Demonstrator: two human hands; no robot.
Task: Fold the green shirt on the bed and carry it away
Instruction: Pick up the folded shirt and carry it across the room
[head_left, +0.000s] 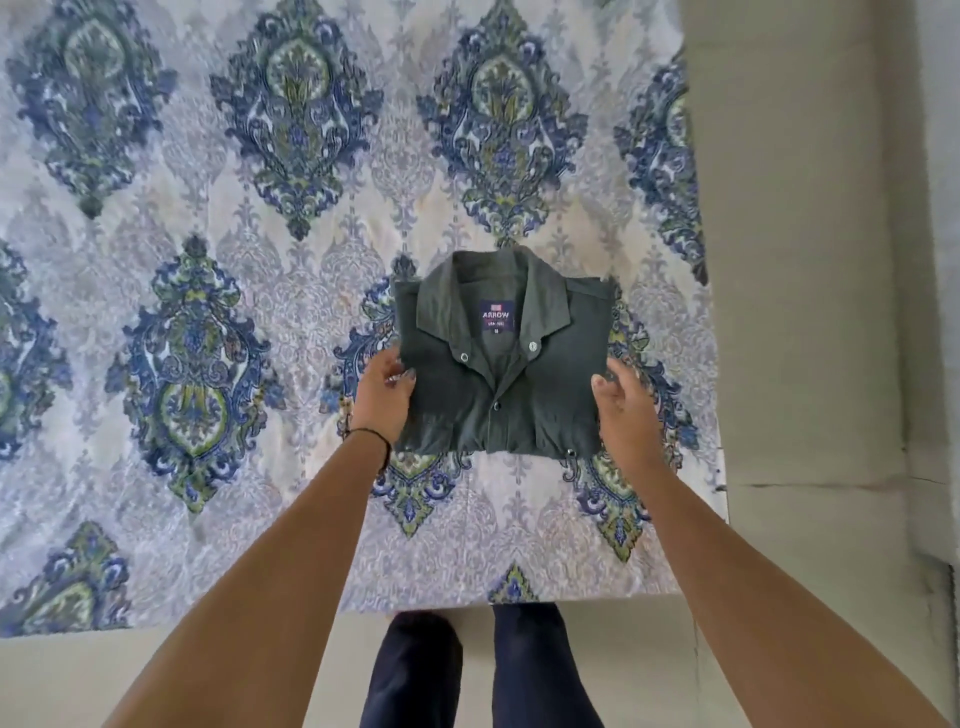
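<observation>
The green shirt (540, 384) lies folded into a compact rectangle on the patterned bed cover (208, 260), collar up and away from me, a dark label showing inside the neck. My left hand (387, 397) grips the shirt's left edge, thumb on top of the fabric. At the right edge, my right hand (621, 410) holds the cloth the same way, thumb over it. A thin dark band circles my left wrist.
The bed's near edge (415, 608) runs just in front of my dark-trousered legs (478, 670). Its right edge (719, 415) borders pale floor tiles (810, 312). The cover spreads wide to the left and far side.
</observation>
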